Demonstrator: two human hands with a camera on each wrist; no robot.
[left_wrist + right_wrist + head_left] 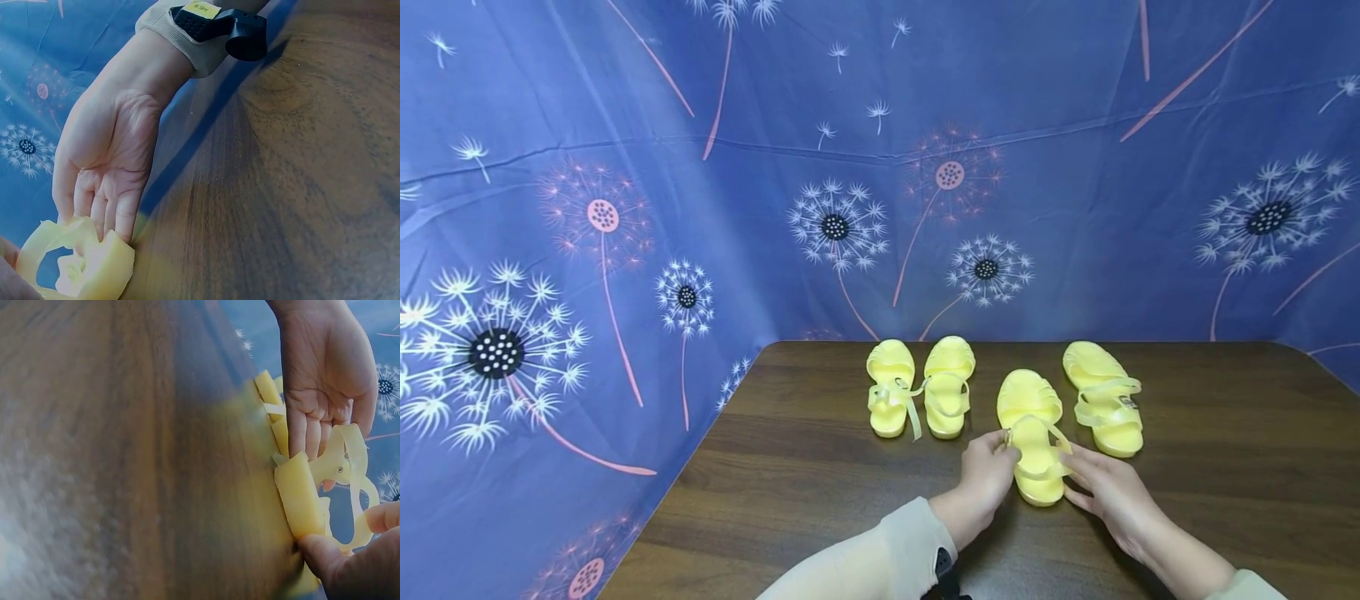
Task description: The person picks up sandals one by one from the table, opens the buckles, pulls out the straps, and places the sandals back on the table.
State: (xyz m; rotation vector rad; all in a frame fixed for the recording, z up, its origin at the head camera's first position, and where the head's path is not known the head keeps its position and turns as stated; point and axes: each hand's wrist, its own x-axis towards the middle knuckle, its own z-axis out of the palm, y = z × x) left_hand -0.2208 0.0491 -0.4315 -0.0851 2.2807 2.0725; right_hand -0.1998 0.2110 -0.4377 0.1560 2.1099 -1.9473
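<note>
1. So the yellow sandal point(1028, 396) is on or just above the table point(805, 475), between the sandal pair point(950, 357) and the lone sandal point(1092, 363).
2. The left hand point(987, 477) pinches its left edge by the strap point(357, 450), the right hand point(1114, 497) grips the opposite side.
3. Looks like strap-straightening imo; can't tell if it's fastened.
4. Next move probably calls for one side held steady plus a light tug.

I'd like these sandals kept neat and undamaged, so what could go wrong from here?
The strap looping above the gripped sandal might bend or twist if the left hand and right hand pull unevenly. The rightmost sandal lies close beyond the right hand and might be nudged askew if that hand moves forward.
</note>
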